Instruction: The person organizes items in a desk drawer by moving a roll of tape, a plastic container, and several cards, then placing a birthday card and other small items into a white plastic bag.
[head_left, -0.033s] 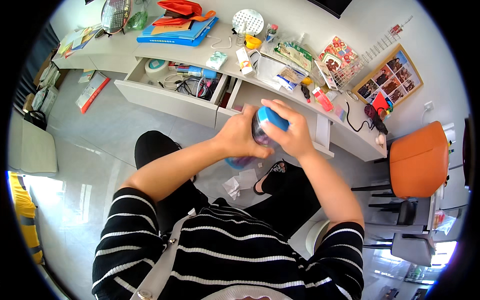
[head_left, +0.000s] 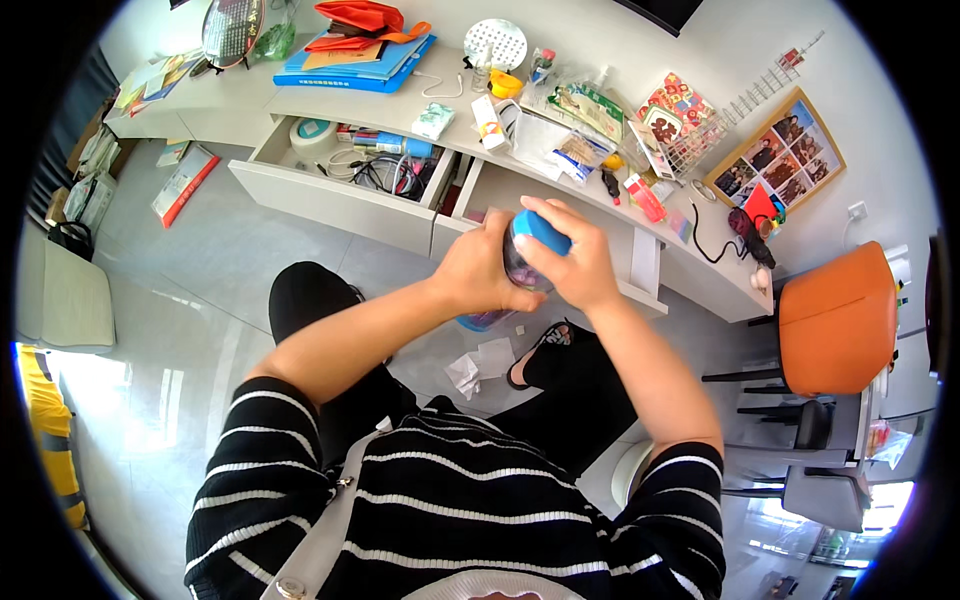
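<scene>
My left hand is wrapped around a clear plastic jar with dark and purplish contents, held tilted in front of the drawers. On its blue lid, my right hand is closed, with the fingers over the top and the thumb along the near side. Below my left hand a blue rounded edge shows; whether it belongs to the same jar I cannot tell. What exactly the jar contains is mostly hidden by my fingers.
A pulled-out drawer holds cables and tape. Another open drawer lies behind my hands. Packets, blue folders and small items crowd the desk. Crumpled paper lies on the floor near my foot. An orange chair stands at right.
My right hand and the blue lid have shifted slightly to the left. Both hands keep their hold on the jar.
</scene>
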